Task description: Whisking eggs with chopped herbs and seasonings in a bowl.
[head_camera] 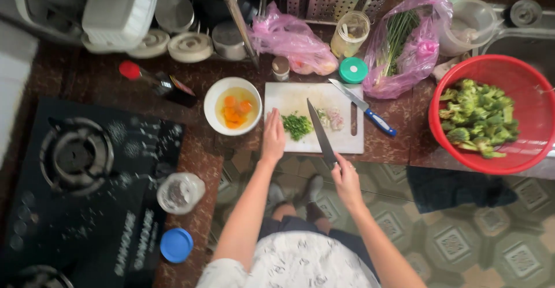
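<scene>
A white cutting board lies on the dark counter. A small heap of chopped green herbs sits on its left half, with pale chopped pieces further right. My left hand rests flat on the board's left edge, fingers together, beside the herbs. My right hand grips the handle of a large knife, whose blade points up over the board between the herbs and the pale pieces. Left of the board stands a white bowl holding raw egg yolks.
A blue-handled knife lies on the board's right edge. A red colander of broccoli sits at right, pink bags of greens behind, a gas stove at left. An open jar and blue lid stand near the counter edge.
</scene>
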